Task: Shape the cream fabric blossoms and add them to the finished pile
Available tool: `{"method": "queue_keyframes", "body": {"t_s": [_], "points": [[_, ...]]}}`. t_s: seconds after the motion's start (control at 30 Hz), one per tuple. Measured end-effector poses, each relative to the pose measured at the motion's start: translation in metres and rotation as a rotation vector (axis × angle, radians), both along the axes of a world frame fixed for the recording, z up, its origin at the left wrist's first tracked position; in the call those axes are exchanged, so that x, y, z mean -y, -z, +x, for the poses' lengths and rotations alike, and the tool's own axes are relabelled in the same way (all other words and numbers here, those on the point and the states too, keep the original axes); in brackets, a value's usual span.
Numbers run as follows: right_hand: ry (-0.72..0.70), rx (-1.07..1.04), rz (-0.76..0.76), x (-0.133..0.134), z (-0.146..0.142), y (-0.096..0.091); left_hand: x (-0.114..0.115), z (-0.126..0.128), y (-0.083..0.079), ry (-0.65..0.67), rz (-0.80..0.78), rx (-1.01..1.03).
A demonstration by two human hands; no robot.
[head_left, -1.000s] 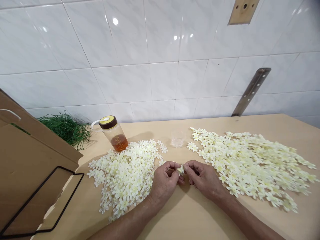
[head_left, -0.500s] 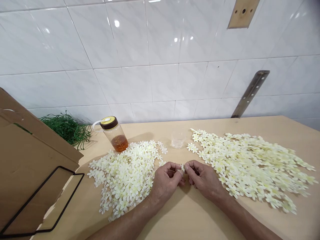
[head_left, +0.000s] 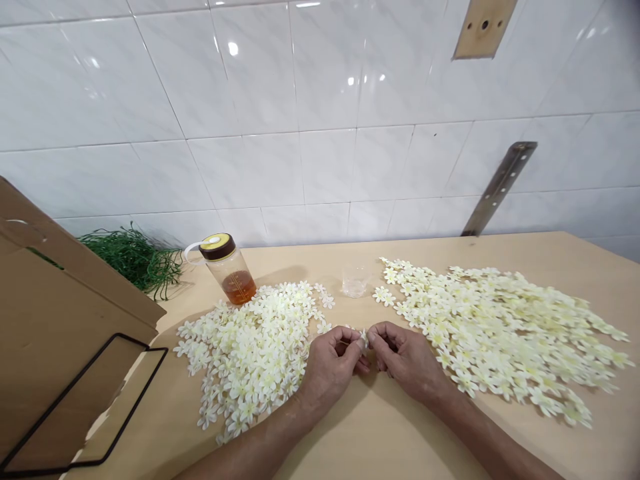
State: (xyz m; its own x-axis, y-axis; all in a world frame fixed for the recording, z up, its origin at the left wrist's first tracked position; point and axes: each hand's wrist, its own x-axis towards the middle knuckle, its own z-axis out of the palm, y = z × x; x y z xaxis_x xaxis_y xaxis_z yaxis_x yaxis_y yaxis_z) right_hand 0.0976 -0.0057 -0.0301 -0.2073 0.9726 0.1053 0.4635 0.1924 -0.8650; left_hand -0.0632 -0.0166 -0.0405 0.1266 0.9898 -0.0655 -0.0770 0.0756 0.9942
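Between my fingertips, over the front middle of the table, is a small white artificial flower point(head_left: 364, 337), mostly covered by the fingers. My left hand point(head_left: 336, 360) is closed, thumb and forefinger pinching the flower from the left. From the right, my right hand point(head_left: 407, 357) pinches at the flower's other side, its fingers curled. A heap of pale flowers point(head_left: 255, 353) lies beside my left hand, and a wider spread of yellowish-white flowers point(head_left: 500, 327) lies to the right of my right hand. Behind both hands stands a small clear plastic cup point(head_left: 355, 283).
A bottle of amber liquid point(head_left: 233, 270) with a brown and yellow lid stands behind the left heap. Green artificial stems point(head_left: 133, 260) lie at the back left, behind a cardboard box point(head_left: 55, 320). A black wire frame point(head_left: 133, 413) leans there. White tiles point(head_left: 325, 167) back the table.
Both hands stay in almost the same place, still pinching the small flower. The fingertips have shifted very slightly, and the view has moved a touch.
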Motion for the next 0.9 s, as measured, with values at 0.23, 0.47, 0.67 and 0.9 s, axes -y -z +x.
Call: {"method": "queue_keyframes", "body": {"t_s": [0.23,0.47,0.67,0.9], "points": [[-0.019,-0.011,-0.007,0.001,0.0,-0.003,0.001,0.001,0.004,-0.017,-0.008,-0.008],[0.015,-0.046,-0.03,0.0,0.0,0.002,-0.001,0.002,0.008,-0.022,-0.003,-0.003],[0.053,-0.191,-0.12,-0.004,0.004,0.005,-0.003,0.002,0.002,-0.097,-0.06,-0.013],[0.086,-0.343,-0.178,-0.011,0.01,0.007,-0.003,0.003,0.001,-0.096,-0.073,0.051]]}}
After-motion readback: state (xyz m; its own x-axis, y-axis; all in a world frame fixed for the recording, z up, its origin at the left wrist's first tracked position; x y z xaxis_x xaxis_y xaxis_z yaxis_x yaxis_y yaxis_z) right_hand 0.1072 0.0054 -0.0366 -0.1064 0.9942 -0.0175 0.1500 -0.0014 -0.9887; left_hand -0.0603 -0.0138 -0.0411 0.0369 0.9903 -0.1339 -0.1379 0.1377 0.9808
